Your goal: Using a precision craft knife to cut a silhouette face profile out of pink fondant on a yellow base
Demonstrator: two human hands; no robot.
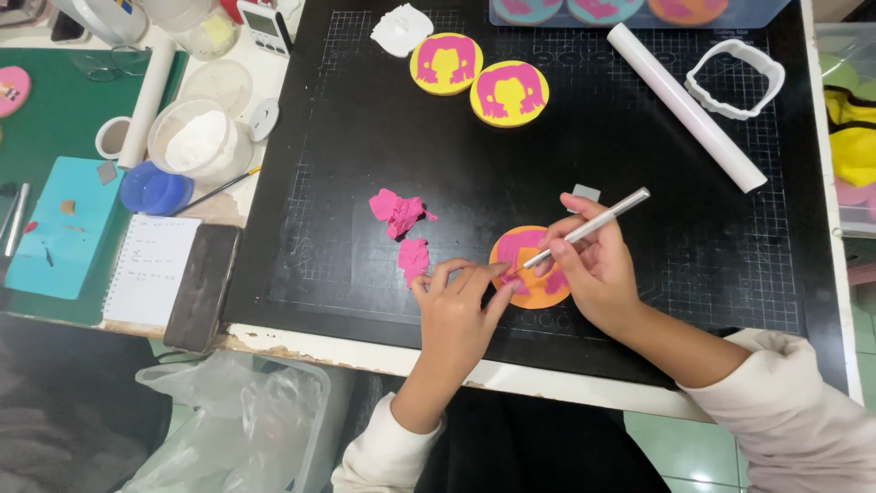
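fingers of left hand (461, 306) pressing orange disc (538, 290) at lower centre, right hand (593, 260) pinching silver tool (598, 222): best kept shallow, steady.

Single head view: looks steeply down from above the person onto the black mat (547, 164), close range, table's near edge at the bottom.

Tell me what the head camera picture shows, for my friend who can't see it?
A person's right hand holds a thin silver tool to a round orange disc with pink shapes on a black cutting mat, while the left hand steadies the disc. Pink scraps, two yellow-and-pink discs and a white roller lie nearby.
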